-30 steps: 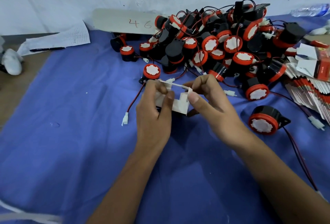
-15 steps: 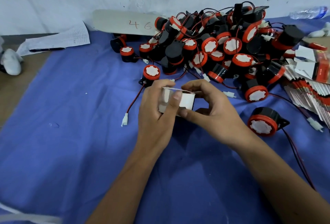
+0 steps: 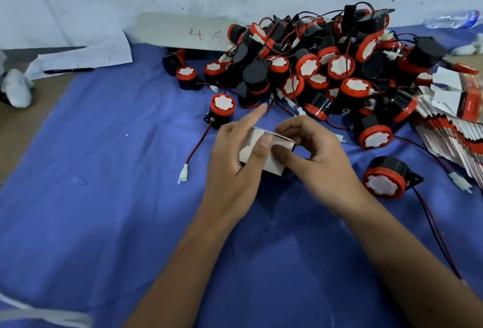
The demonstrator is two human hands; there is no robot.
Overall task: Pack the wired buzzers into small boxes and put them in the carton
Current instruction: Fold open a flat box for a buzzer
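Note:
A small white box (image 3: 271,161) is held over the blue cloth between both hands. My left hand (image 3: 235,160) grips its left side, thumb on the front face and forefinger stretched out. My right hand (image 3: 316,155) curls over the box's top right edge and pinches it. What is inside the box is hidden. A big heap of black and red wired buzzers (image 3: 326,66) lies behind the hands. Single buzzers sit at the left of the heap (image 3: 221,110) and to the right of my right hand (image 3: 385,181). No carton is in view.
A stack of flat unfolded boxes (image 3: 452,129) lies at the right edge. A grey card marked 46 (image 3: 183,32) leans at the wall, with a lined sheet and pen (image 3: 83,57) to its left. A loose white connector (image 3: 183,173) lies by my left hand. A plastic bottle (image 3: 452,19) lies far right.
The box flap that stood open between the fingers has been folded down. The box has turned and sits lower in my hands, and my left forefinger has stretched out.

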